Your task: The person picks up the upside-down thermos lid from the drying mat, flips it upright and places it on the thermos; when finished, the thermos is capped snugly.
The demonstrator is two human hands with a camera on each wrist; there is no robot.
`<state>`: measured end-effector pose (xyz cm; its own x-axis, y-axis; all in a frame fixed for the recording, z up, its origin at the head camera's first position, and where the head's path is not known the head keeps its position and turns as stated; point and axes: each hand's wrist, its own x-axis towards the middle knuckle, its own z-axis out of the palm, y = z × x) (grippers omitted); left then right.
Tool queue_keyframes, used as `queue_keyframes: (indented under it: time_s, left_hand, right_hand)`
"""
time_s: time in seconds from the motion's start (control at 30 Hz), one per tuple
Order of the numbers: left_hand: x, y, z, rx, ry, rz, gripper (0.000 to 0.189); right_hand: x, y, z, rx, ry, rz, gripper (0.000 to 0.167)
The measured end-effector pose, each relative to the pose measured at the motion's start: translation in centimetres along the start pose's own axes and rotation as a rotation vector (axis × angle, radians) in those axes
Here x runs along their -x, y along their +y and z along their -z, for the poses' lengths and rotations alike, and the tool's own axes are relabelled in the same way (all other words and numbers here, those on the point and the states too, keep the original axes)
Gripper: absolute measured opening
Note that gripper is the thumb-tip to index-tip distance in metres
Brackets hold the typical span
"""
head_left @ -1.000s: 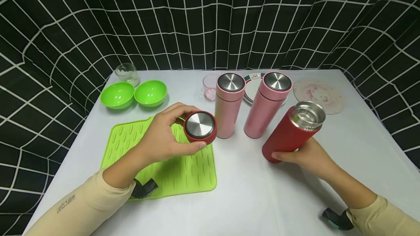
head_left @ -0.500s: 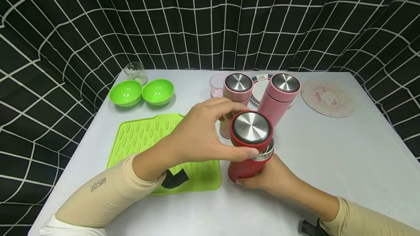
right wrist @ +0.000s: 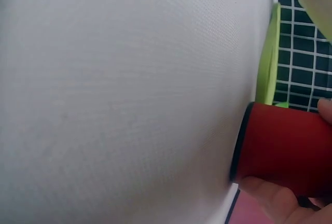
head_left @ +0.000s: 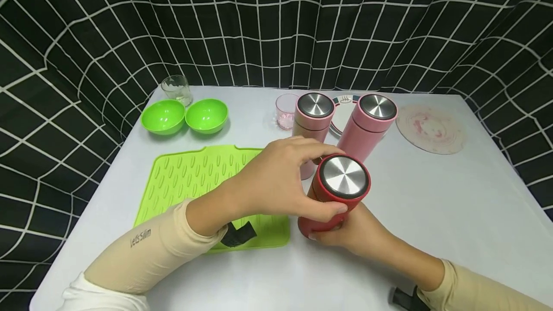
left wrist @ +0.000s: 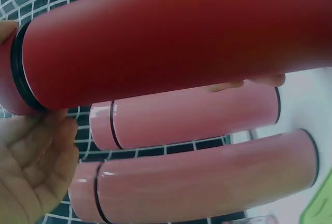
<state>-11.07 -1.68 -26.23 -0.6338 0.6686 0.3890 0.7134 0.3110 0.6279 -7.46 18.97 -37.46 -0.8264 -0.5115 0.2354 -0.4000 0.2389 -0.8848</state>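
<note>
A red thermos bottle [left wrist: 171, 42] stands slightly tilted on the white table near the middle. Its red lid [head_left: 344, 176], with a shiny steel top, sits at the bottle's mouth; a dark ring shows at the seam in the left wrist view. My left hand [head_left: 281, 179] grips the lid from its left side, thumb in front and fingers behind. Lower down, my right hand [head_left: 363, 232] holds the bottle's body near its base. Just behind are two pink thermos bottles, the left one [head_left: 313, 131] partly hidden by my left hand and the right one [head_left: 365, 133] leaning in view.
A green ribbed mat [head_left: 186, 186] lies under my left forearm. Two green bowls [head_left: 164, 118] and a clear glass [head_left: 177, 89] stand at the back left. Behind the pink bottles are a pink glass [head_left: 286, 112] and a rimmed plate [head_left: 342, 115]. A pale round disc [head_left: 432, 129] lies back right.
My right hand has brought the red bottle leftward and more upright. My left hand has carried the lid rightward and down onto its mouth, covering the steel neck.
</note>
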Motion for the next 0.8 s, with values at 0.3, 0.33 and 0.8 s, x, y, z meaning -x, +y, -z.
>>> queue_keyframes:
  time_s: [0.3,0.33,0.8]
  left_hand:
    - [-0.1,-0.4,-1.1,0.108,0.005,-0.016,0.077]
    - [-0.1,-0.5,-1.2,0.116,0.003,-0.030,0.077]
    - [-0.5,-1.9,-1.7,0.456,-0.102,-0.065,0.080]
  right_hand:
    - [-0.4,-1.8,0.0,-0.045,-0.014,0.047,0.056]
    - [-0.3,-1.9,0.0,-0.040,-0.011,0.034,0.056]
    - [-0.2,-1.0,0.0,-0.037,-0.006,0.035,0.055]
